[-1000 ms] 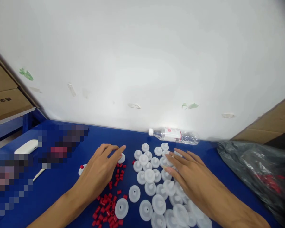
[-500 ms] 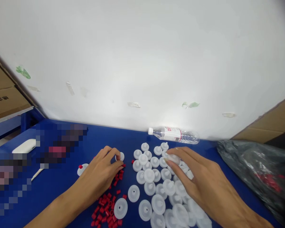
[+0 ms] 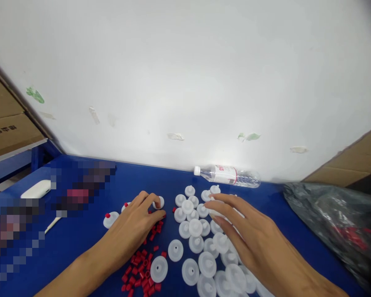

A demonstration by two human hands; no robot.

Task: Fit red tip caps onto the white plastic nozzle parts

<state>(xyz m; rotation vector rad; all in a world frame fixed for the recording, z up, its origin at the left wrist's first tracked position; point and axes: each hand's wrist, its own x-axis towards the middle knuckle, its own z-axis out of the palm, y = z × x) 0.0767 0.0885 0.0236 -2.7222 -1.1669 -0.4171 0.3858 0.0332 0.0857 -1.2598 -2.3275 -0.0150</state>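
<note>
My left hand point(image 3: 139, 218) rests over the red caps point(image 3: 142, 270), thumb and index finger apart. Just beyond its curled index finger lies a white plastic disc point(image 3: 160, 201), partly covered by it. A few red pieces show by the thumb. Over the spread of white discs with central spouts point(image 3: 207, 264), my right hand point(image 3: 247, 231) has thumb and fingers around one white disc point(image 3: 221, 209), mostly hidden by the fingers. To the left of my left forearm, a white disc with a red cap on it point(image 3: 111, 220) lies on the table, another partly hidden behind the hand.
A clear plastic bottle point(image 3: 225, 175) lies against the white wall point(image 3: 185, 82). On the right is a dark plastic bag point(image 3: 321, 214) with red pieces inside. A white oblong object point(image 3: 37, 188) sits at the left, beside blurred-out areas. Cardboard boxes point(image 3: 12, 132) stand at the far left.
My right hand has shifted left over the white discs, with a disc still at its fingers. My left thumb and index finger have moved slightly right. The view has shifted a little.
</note>
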